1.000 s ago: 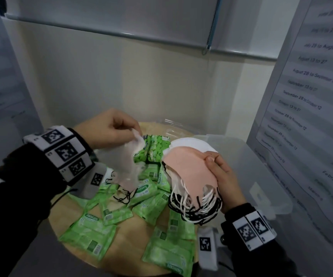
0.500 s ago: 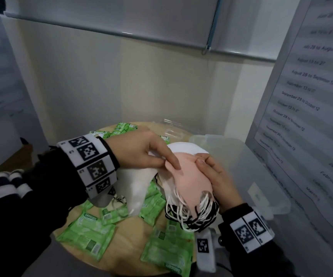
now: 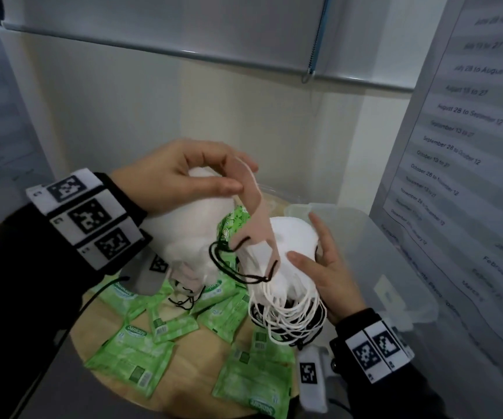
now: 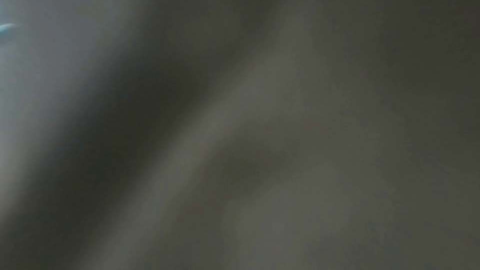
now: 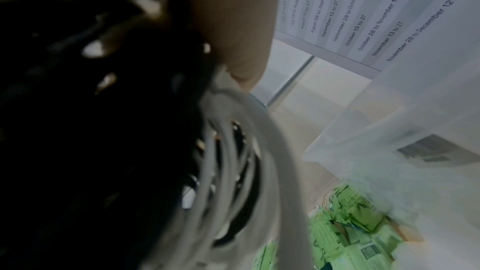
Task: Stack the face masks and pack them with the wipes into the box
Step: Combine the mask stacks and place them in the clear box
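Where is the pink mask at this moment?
In the head view, the pink mask hangs near the centre, pinched by the left hand just above the white mask stack that the right hand supports.

The head view is dim and cool-toned, lit evenly from above with no hard glare. Soft shadow gathers under the left hand [image 3: 180,176] and along the dark sleeves. That hand and the pink mask [image 3: 254,213] it pinches are smeared by motion blur; the white mask stack [image 3: 292,237] just right of the pink mask is sharper. Straight lines bow toward the frame edges, as on the printed schedule [image 3: 461,140] far right of the stack. The left wrist view is a murky grey-brown smear, nothing in focus. In the right wrist view the ear loops [image 5: 233,171] are close, blurred and underexposed; the schedule beyond them reads crisply.
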A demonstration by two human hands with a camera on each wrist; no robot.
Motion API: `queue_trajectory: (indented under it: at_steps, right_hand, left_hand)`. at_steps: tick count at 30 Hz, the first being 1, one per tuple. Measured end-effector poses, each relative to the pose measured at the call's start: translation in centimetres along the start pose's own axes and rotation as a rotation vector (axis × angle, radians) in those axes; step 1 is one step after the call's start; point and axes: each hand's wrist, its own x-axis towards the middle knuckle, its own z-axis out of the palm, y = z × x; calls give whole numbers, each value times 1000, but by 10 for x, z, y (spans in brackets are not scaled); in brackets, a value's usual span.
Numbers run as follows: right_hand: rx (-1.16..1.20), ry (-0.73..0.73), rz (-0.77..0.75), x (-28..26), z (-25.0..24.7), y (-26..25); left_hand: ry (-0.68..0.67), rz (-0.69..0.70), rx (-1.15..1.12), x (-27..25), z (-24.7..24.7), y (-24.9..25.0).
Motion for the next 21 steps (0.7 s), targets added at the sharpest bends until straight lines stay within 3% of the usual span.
queue_trajectory:
  at_steps: [5,11,16,21]
  right_hand:
    - [-212,32,-41,3,-4,5]
    - [-314,18,-178,2,6,7]
    - [-275,-125,-294,-5,13,0]
    - [-215,-148,-361,-3,14,0]
  left_hand:
    - [-123,-87,-89,-2,-4,5]
    - [-194,-153,140,2,29,-13]
    - [-62,-23,218,1,52,-20]
    - [72,77,223,-2,67,-20]
